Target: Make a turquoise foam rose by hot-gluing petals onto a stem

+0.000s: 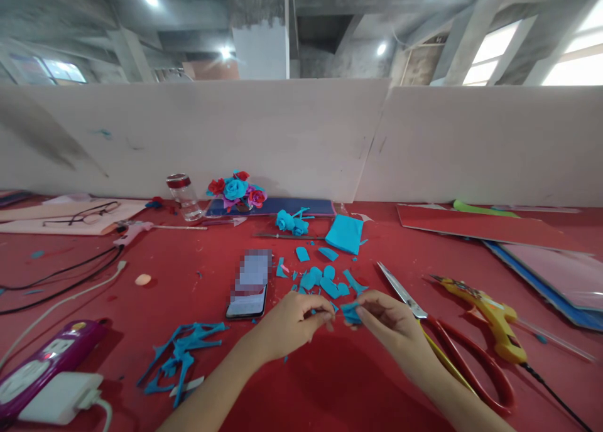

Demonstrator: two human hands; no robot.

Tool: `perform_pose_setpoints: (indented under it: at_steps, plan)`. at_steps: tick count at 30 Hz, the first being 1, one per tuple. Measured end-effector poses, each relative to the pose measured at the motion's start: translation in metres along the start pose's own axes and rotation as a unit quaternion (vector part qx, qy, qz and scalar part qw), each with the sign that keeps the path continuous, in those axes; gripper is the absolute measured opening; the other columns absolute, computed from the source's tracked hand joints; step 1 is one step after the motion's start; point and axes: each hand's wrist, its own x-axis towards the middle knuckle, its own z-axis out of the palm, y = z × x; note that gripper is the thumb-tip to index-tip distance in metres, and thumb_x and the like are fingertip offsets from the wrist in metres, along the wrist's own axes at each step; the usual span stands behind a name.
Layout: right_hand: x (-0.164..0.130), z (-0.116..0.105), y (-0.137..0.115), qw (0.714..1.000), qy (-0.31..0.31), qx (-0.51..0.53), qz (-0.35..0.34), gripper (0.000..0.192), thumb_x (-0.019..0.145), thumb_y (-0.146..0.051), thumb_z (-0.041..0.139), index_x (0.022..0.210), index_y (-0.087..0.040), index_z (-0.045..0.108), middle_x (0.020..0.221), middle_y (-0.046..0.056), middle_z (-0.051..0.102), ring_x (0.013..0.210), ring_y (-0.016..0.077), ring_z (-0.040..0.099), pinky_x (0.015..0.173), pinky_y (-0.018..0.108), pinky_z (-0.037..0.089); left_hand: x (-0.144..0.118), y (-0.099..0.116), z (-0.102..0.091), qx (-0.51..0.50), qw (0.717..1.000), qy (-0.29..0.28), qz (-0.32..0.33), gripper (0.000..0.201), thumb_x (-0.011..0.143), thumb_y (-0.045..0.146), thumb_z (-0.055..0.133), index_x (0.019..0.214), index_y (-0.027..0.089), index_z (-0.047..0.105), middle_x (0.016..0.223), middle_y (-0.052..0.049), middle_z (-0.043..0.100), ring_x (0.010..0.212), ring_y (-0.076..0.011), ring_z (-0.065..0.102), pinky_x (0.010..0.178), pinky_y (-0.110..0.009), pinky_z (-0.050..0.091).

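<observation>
Low over the red table, my right hand [391, 319] pinches a small blue crepe-paper piece [350, 313] between thumb and fingers. Just left of it, my left hand [299, 316] is closed, thumb against curled fingers; whatever is in them is too small to make out. Beyond both hands lie several loose blue paper petals [328, 284] and scraps. A folded blue paper stack [345, 233] and blue paper roses [292, 222] sit farther back. To the right of my right hand rest scissors [419, 307] with red handles, blades apart.
A phone [249, 287] lies left of the petals, with blue offcuts [181, 353] nearer me. Right stands a yellow glue gun [494, 322] beside red board [490, 228]. A purple power strip [51, 356], a glass bottle [186, 199], paper flowers [237, 190] and glasses [85, 215] are around.
</observation>
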Motion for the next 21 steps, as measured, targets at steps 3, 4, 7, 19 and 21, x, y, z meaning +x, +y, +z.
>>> perform_pose_setpoints:
  at_steps: [3,4,7,19,21]
  plan:
    - [0.0003,0.0008,0.0011,1.0,0.008,-0.009,0.005,0.025,0.074,-0.044,0.064,0.071,-0.02,0.06,0.063,0.0,0.064,0.058,0.0128,0.061,0.061,0.026,0.052,0.0,0.0007,0.0002,0.005,1.0,0.004,0.002,0.021,0.088,0.025,0.047,0.083,0.019,0.067,0.074,0.002,0.066,0.052,-0.0075,0.048,0.053,-0.02,0.032]
    - [0.0003,0.0008,0.0014,1.0,0.012,-0.016,0.003,0.025,0.074,-0.044,0.064,0.071,-0.02,0.061,0.063,0.0,0.064,0.058,0.0129,0.061,0.061,0.026,0.052,0.0,0.0011,0.0003,0.008,1.0,0.005,0.002,0.021,0.088,0.025,0.047,0.082,0.019,0.066,0.073,0.002,0.066,0.052,-0.0075,0.048,0.053,-0.02,0.032]
    - [0.0001,-0.0004,0.0012,0.999,0.015,-0.045,-0.004,0.025,0.075,-0.044,0.063,0.073,-0.02,0.063,0.066,0.001,0.065,0.061,0.014,0.062,0.063,0.027,0.053,-0.0002,0.0019,0.0003,0.011,1.0,0.008,0.0,0.022,0.088,0.026,0.046,0.081,0.019,0.066,0.074,0.002,0.067,0.051,-0.0079,0.047,0.052,-0.021,0.032]
    - [-0.0005,-0.0049,0.0059,0.991,-0.035,-0.06,-0.114,0.008,0.076,-0.019,0.061,0.081,-0.023,0.066,0.083,0.005,0.069,0.08,0.0167,0.065,0.074,0.029,0.053,-0.0009,0.0009,-0.0008,-0.01,1.0,0.001,-0.008,0.024,0.089,0.029,0.046,0.083,0.018,0.066,0.076,0.001,0.067,0.051,-0.0081,0.048,0.053,-0.021,0.032]
    - [-0.0002,-0.0052,0.0042,0.988,-0.042,-0.08,-0.124,0.017,0.072,-0.012,0.058,0.081,-0.023,0.068,0.082,0.004,0.069,0.077,0.0157,0.065,0.072,0.027,0.054,-0.0009,0.0006,-0.0008,-0.023,1.0,-0.005,-0.01,0.023,0.089,0.028,0.046,0.085,0.018,0.066,0.076,0.001,0.067,0.051,-0.0077,0.047,0.052,-0.021,0.032]
